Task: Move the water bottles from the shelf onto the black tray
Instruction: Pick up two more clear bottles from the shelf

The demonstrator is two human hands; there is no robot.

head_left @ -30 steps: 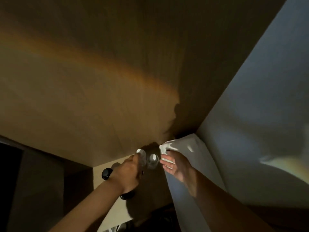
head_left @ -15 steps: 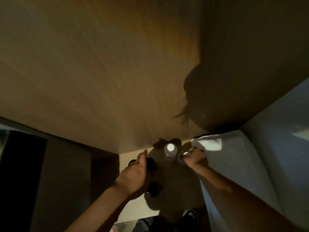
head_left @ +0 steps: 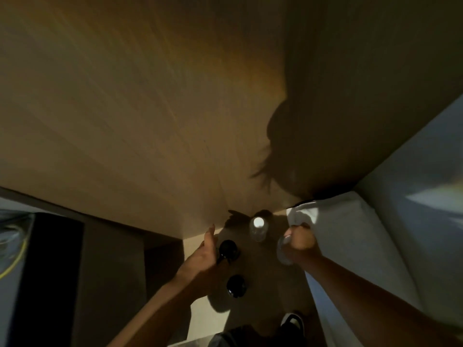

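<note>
Your right hand (head_left: 299, 240) is curled into a fist around a clear water bottle (head_left: 284, 249); you grip it near the top, and its body shows just left of your knuckles. The hand sits right beside the folded white cloth (head_left: 333, 221) that fills the right side of the shelf. Your left hand (head_left: 204, 254) is relaxed and holds nothing, fingers straight and pointing up along the left of a dark round-topped object (head_left: 228, 249), just beside it; whether it touches is too dim to tell. A second such dark object (head_left: 236, 286) stands nearer to you, apart from both hands. Between your two hands and further back, a second water bottle (head_left: 258, 227) stands upright on the pale shelf surface (head_left: 200, 309), its white cap facing you. Above all this spreads a wide wooden panel (head_left: 125, 108) carrying the shadow of your head. A black block (head_left: 50, 271) sits at the far left. I cannot make out the black tray from here
</note>
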